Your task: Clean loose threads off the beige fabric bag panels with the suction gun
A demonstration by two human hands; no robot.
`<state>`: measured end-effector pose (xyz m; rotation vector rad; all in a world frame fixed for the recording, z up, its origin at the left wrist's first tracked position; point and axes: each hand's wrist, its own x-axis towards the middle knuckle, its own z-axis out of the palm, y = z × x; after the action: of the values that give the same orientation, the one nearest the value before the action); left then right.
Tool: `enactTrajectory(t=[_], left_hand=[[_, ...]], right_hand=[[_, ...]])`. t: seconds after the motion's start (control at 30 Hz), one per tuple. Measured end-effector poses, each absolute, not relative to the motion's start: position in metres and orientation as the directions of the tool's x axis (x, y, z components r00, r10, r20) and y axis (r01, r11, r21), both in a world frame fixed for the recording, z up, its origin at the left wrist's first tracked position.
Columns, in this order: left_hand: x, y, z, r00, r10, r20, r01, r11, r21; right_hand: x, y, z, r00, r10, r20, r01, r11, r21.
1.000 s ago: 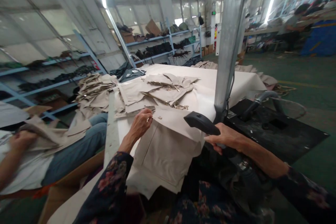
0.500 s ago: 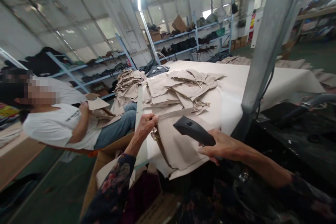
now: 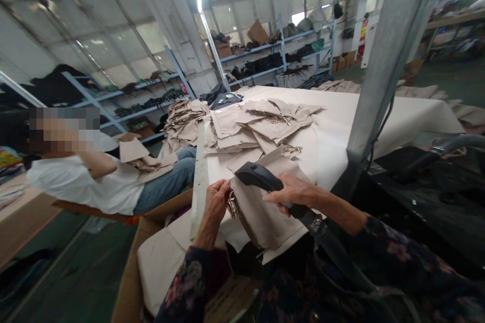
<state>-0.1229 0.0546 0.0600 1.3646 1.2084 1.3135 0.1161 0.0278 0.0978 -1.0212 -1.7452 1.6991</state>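
My left hand pinches the upper corner of a beige bag. The bag lies at the near edge of the table, with gold metal fittings hanging by the pinched corner. My right hand grips a black vacuum hose nozzle, whose hose runs down towards my body. The nozzle's tip is over the bag's upper edge, close to my left hand; I cannot tell whether it touches. Further back lies a heap of similar beige pieces, some with gold fittings.
A grey metal post rises at the table's right. An open cardboard box stands below left. Left of the table, a seated person has beige pieces on the lap. Blue shelves line the back.
The nozzle in my right hand has moved left, over the bag's corner. A strip along the bag's top edge no longer shows. The seated person has raised an arm towards the head.
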Motion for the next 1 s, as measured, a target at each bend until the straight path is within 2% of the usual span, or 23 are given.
enactTrajectory(t=[0.17, 0.4, 0.6, 0.77, 0.9, 1.0], left_hand=[[-0.121, 0.059, 0.051, -0.055, 0.988, 0.142, -0.065, -0.145, 0.987], [-0.112, 0.057, 0.035, -0.098, 0.989, 0.11, -0.165, -0.125, 0.978], [-0.113, 0.064, 0.031, -0.162, 0.984, 0.079, -0.217, -0.113, 0.97], [-0.108, 0.062, 0.029, -0.171, 0.982, 0.081, -0.164, -0.109, 0.98], [-0.112, 0.069, 0.04, -0.224, 0.967, 0.118, -0.047, -0.131, 0.99], [-0.124, 0.092, 0.063, -0.328, 0.922, 0.203, 0.092, -0.183, 0.979]], right_hand=[[0.12, 0.017, 0.092, -0.607, 0.772, -0.19, 0.22, -0.066, -0.973], [0.113, 0.045, 0.099, -0.544, 0.835, -0.08, 0.117, -0.02, -0.993], [0.138, 0.03, 0.097, -0.551, 0.823, -0.142, 0.144, -0.074, -0.987], [0.126, 0.021, 0.082, -0.612, 0.769, -0.187, 0.231, -0.053, -0.972], [0.116, 0.035, 0.084, -0.52, 0.834, -0.184, 0.243, -0.062, -0.968], [0.125, 0.038, 0.096, -0.475, 0.864, -0.166, 0.224, -0.064, -0.973]])
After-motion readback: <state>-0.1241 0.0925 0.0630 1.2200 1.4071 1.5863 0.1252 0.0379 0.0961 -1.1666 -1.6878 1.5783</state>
